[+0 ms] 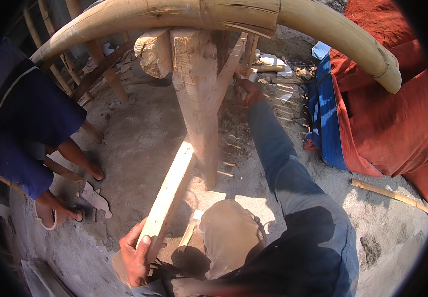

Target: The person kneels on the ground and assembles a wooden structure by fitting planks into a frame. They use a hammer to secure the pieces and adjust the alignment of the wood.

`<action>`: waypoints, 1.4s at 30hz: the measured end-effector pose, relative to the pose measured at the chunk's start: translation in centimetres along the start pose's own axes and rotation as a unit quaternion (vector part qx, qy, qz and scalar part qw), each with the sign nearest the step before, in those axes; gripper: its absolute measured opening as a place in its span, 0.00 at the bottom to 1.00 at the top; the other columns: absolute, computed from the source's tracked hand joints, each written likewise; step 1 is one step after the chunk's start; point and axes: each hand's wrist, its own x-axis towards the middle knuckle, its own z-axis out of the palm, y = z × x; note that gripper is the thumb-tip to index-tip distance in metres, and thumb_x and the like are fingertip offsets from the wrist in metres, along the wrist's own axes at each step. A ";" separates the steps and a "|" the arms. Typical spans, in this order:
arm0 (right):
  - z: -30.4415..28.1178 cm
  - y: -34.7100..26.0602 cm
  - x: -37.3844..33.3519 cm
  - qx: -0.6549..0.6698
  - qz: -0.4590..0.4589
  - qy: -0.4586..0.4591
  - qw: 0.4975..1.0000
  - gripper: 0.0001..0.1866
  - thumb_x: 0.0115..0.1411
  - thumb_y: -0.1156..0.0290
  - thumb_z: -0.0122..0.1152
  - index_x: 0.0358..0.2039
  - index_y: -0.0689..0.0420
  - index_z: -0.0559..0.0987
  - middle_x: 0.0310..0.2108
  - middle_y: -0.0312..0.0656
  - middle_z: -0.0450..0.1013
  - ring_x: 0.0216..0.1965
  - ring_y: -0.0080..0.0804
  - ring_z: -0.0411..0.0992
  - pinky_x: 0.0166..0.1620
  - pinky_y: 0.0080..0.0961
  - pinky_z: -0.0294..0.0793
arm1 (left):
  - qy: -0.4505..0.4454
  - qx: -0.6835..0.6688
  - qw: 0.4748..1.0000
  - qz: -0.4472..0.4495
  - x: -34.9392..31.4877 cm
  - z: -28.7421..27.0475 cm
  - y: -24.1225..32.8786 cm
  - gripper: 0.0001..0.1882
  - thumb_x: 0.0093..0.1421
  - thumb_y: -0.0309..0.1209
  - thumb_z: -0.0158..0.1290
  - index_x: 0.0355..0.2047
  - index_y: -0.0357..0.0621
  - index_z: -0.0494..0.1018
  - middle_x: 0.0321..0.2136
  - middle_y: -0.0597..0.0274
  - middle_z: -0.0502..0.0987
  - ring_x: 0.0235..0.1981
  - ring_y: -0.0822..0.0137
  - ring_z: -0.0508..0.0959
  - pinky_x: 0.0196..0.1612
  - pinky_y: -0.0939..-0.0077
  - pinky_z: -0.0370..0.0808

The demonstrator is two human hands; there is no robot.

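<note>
My left hand (137, 253) is closed around the lower end of a squared wooden beam (167, 195), thumb on its top face. The beam slants up and away, its far end against or just in front of an upright wooden post (194, 94). My right arm stretches forward past the post. There my right hand (248, 93) is closed beside a slanting wooden brace (230, 67); what its fingers hold is hidden. A thick bamboo pole (209, 15) crosses above the post, and a short log end (154, 53) juts out at the post's left.
At the left a person in dark blue clothes (40, 114) stands near a pale bucket (48, 218). Red tarp (387, 128) and blue tarp (328, 109) are heaped at the right, near a bamboo stick (391, 196). Rubble (278, 67) lies beyond my right hand.
</note>
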 end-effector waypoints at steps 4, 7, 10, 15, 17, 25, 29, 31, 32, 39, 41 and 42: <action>3.2 -4.1 -2.7 0.171 0.407 0.093 0.893 0.06 0.64 0.73 0.60 0.42 0.55 0.81 0.28 0.37 0.75 0.23 0.28 0.73 0.22 0.29 0.73 | 0.009 0.035 0.999 0.004 0.0 -0.4 0.2 0.37 0.62 0.50 0.62 0.58 0.26 0.76 0.42 0.46 0.84 0.38 0.60 0.86 0.35 0.68 0.86; 4.7 -8.1 -3.7 0.266 0.528 0.129 0.796 0.07 0.65 0.74 0.61 0.43 0.55 0.80 0.28 0.36 0.75 0.23 0.28 0.73 0.22 0.27 0.73 | 0.012 0.039 0.999 -0.007 -0.3 -0.4 0.4 0.36 0.63 0.50 0.61 0.58 0.26 0.76 0.42 0.46 0.83 0.38 0.60 0.86 0.36 0.68 0.86; 1.7 -9.8 1.5 0.338 0.517 0.108 0.779 0.08 0.65 0.75 0.61 0.45 0.56 0.80 0.28 0.37 0.75 0.23 0.27 0.72 0.23 0.25 0.72 | 0.008 0.039 0.999 -0.009 0.0 0.0 0.6 0.36 0.63 0.50 0.61 0.58 0.27 0.76 0.41 0.47 0.83 0.38 0.61 0.86 0.36 0.67 0.86; 4.9 -12.1 -1.1 0.189 0.490 0.099 0.845 0.09 0.65 0.74 0.63 0.46 0.59 0.78 0.27 0.36 0.74 0.22 0.24 0.71 0.21 0.22 0.71 | 0.019 0.053 0.998 0.000 0.0 -0.5 0.5 0.38 0.64 0.53 0.61 0.58 0.27 0.76 0.40 0.50 0.83 0.36 0.62 0.85 0.35 0.70 0.84; 2.2 -10.3 -0.5 0.280 0.531 0.155 0.785 0.13 0.65 0.71 0.65 0.50 0.56 0.76 0.28 0.34 0.74 0.20 0.22 0.70 0.17 0.18 0.70 | -0.004 0.040 0.999 -0.006 0.3 0.3 1.0 0.36 0.64 0.51 0.61 0.58 0.28 0.77 0.41 0.50 0.83 0.37 0.63 0.84 0.36 0.70 0.84; 4.0 -17.0 -9.1 0.137 0.515 0.083 0.842 0.13 0.66 0.71 0.63 0.50 0.56 0.77 0.27 0.34 0.73 0.18 0.21 0.65 0.18 0.22 0.67 | 0.032 0.044 0.998 -0.042 -0.1 -0.1 0.5 0.36 0.66 0.53 0.58 0.57 0.28 0.76 0.39 0.49 0.83 0.34 0.66 0.84 0.36 0.73 0.83; 4.4 -19.8 -18.3 0.172 0.618 0.049 0.766 0.13 0.66 0.72 0.63 0.50 0.57 0.76 0.27 0.34 0.72 0.19 0.21 0.67 0.18 0.20 0.68 | 0.014 0.021 0.999 -0.022 -0.2 0.1 0.4 0.36 0.67 0.53 0.56 0.59 0.29 0.75 0.42 0.48 0.83 0.35 0.64 0.85 0.36 0.73 0.84; 4.7 -20.3 -20.5 0.220 0.677 0.039 0.701 0.14 0.65 0.72 0.63 0.50 0.58 0.76 0.27 0.34 0.73 0.20 0.20 0.69 0.18 0.18 0.68 | -0.002 0.029 0.999 -0.017 0.2 -0.1 0.2 0.36 0.67 0.53 0.56 0.59 0.29 0.75 0.43 0.48 0.83 0.35 0.64 0.85 0.36 0.73 0.84; 4.5 -20.1 -20.5 0.250 0.666 0.039 0.702 0.13 0.65 0.73 0.64 0.49 0.57 0.76 0.27 0.33 0.72 0.20 0.20 0.69 0.19 0.18 0.69 | -0.010 0.033 0.999 -0.015 0.3 -0.1 0.1 0.36 0.67 0.53 0.56 0.59 0.30 0.75 0.43 0.48 0.82 0.35 0.64 0.85 0.36 0.73 0.84; 5.0 -25.8 -15.7 0.241 0.524 0.001 0.817 0.18 0.63 0.74 0.65 0.54 0.57 0.76 0.29 0.32 0.72 0.22 0.20 0.69 0.22 0.19 0.71 | -0.012 0.031 0.999 -0.016 0.0 0.5 1.1 0.35 0.68 0.53 0.54 0.59 0.29 0.74 0.42 0.48 0.82 0.36 0.64 0.85 0.35 0.73 0.85; 4.9 -24.7 -15.7 0.254 0.541 0.029 0.801 0.26 0.63 0.74 0.65 0.61 0.57 0.72 0.30 0.33 0.72 0.22 0.20 0.69 0.22 0.20 0.71 | -0.017 0.034 0.999 -0.006 0.1 0.9 1.2 0.35 0.68 0.53 0.53 0.59 0.29 0.74 0.42 0.48 0.82 0.36 0.63 0.85 0.35 0.73 0.86; 5.3 -24.6 -15.3 0.268 0.563 0.050 0.780 0.31 0.62 0.73 0.65 0.65 0.57 0.69 0.30 0.33 0.71 0.23 0.20 0.69 0.22 0.21 0.71 | -0.016 0.036 0.999 -0.003 0.0 0.9 1.1 0.35 0.68 0.53 0.53 0.59 0.29 0.74 0.41 0.48 0.82 0.36 0.63 0.86 0.35 0.73 0.86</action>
